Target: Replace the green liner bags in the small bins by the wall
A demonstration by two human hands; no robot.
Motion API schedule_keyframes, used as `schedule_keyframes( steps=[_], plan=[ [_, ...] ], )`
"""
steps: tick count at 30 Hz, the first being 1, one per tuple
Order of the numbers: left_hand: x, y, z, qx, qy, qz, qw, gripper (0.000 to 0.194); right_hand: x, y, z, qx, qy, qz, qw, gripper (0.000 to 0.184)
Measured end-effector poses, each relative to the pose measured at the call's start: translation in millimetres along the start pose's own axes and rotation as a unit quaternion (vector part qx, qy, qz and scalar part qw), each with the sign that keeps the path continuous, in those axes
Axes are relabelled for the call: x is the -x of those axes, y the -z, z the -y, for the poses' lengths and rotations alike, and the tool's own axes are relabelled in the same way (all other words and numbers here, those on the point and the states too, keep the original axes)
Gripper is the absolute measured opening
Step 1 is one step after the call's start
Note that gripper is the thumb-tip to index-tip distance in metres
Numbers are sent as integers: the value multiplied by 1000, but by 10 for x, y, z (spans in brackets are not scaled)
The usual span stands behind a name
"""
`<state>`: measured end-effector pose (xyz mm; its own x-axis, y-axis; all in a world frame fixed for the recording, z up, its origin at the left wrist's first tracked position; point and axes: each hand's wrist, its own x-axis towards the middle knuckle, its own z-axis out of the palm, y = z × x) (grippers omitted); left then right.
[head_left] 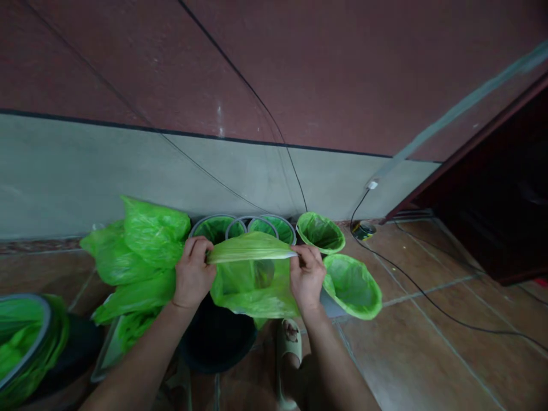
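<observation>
Between my hands a green plastic trash bag (pixel 257 288) hangs with its top edge stretched level. My left hand (pixel 194 273) pinches one end of that edge, and my right hand (pixel 307 274) grips the other end. Below the bag, a dark trash bin (pixel 220 342) stands on the floor, its upper right part hidden behind the green film. Just right of my right hand is a bin lined with a green bag (pixel 353 288). Another lined bin (pixel 321 231) sits behind it against the wall.
Several green bags (pixel 148 245) are heaped on the left by the wall. A grey-rimmed lined bin (pixel 25 342) is at the lower left. More grey-rimmed bins (pixel 216 228) line the wall. A black cable (pixel 432 299) crosses the tiles near a small can (pixel 363 230). My slippered foot (pixel 290 348) is below.
</observation>
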<state>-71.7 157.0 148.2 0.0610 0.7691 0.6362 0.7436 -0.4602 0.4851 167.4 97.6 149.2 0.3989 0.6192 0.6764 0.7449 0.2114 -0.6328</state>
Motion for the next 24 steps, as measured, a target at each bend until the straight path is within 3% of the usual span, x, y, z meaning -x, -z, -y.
schedule_keyframes(
  steps=[5, 9, 12, 15, 18, 21, 24],
  plan=[
    [-92, 70, 177, -17, 28, -41, 999, 35, -73, 103, -52, 11, -27, -25, 999, 20],
    [-160, 170, 288, -30, 32, -68, 997, 36, -146, 220, -179, 37, -88, -66, 993, 21],
    [-173, 205, 318, -39, 42, -68, 996, 34, -141, 241, -289, 93, -125, -49, 987, 25],
    [-154, 170, 284, -47, 53, -45, 996, 34, -37, 144, -237, 191, -81, 10, 978, 42],
    [-107, 92, 171, -48, 52, -10, 997, 34, 140, -33, 24, 223, 11, 84, 971, 67],
    [-27, 9, -1, -39, 32, 30, 998, 33, 282, -194, 308, 166, 90, 168, 968, 65],
    [63, -55, -162, -32, 7, 72, 997, 32, 327, -285, 415, 132, 95, 188, 969, 47]
  ],
)
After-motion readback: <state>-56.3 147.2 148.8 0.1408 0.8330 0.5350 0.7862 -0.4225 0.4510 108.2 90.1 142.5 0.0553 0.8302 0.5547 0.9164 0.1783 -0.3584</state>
